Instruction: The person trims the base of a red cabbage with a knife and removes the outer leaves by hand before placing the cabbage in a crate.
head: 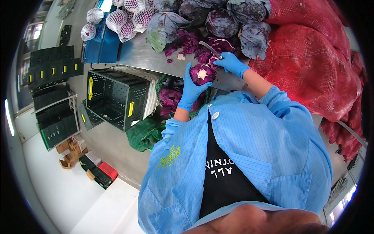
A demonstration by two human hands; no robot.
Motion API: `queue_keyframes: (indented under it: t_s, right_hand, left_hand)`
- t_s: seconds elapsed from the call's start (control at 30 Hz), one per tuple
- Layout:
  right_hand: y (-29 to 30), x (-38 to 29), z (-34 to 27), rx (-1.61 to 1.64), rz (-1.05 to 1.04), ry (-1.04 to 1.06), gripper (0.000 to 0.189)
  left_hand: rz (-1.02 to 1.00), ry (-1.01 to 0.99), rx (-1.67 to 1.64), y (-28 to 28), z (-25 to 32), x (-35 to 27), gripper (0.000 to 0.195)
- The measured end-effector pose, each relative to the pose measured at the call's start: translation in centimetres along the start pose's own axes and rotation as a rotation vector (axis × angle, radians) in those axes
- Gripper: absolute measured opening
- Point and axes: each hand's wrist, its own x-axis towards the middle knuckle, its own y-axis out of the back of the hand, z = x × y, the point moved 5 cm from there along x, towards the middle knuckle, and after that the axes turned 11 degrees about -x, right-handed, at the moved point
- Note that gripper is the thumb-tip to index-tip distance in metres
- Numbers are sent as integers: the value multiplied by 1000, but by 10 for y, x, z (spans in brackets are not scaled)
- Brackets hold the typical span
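Observation:
My left hand point(192, 87), in a blue glove, holds a trimmed red cabbage point(202, 74) from the left and below; its pale cut stem end faces up. In my right hand point(230, 63), also gloved, is a knife point(208, 48) with a curved metal blade that points up and left, away from the cabbage. The fingers of this hand are at a loose leaf at the cabbage's right side. Just beyond lie loose purple leaves point(188, 44) and a pale cut piece point(181, 56) on the metal table point(146, 57).
Untrimmed red cabbages point(222, 22) are heaped at the back, beside red mesh sacks point(306, 67) on the right. Several cabbages in white foam nets point(117, 20) stand at the back left. Below the table edge are a dark crate point(117, 96) and a green mesh sack with leaves point(169, 98).

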Motion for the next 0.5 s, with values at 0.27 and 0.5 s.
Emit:
queue_keyframes:
  t_s: [0.27, 0.5]
  right_hand:
    - [29, -13, -25, -667, 302, 297, 53]
    - [-48, -47, -52, -640, 88, 521, 66]
  left_hand:
    - [-195, 69, -52, 26, 4, 1, 139]
    - [-258, 251, -47, 23, 8, 8, 134]
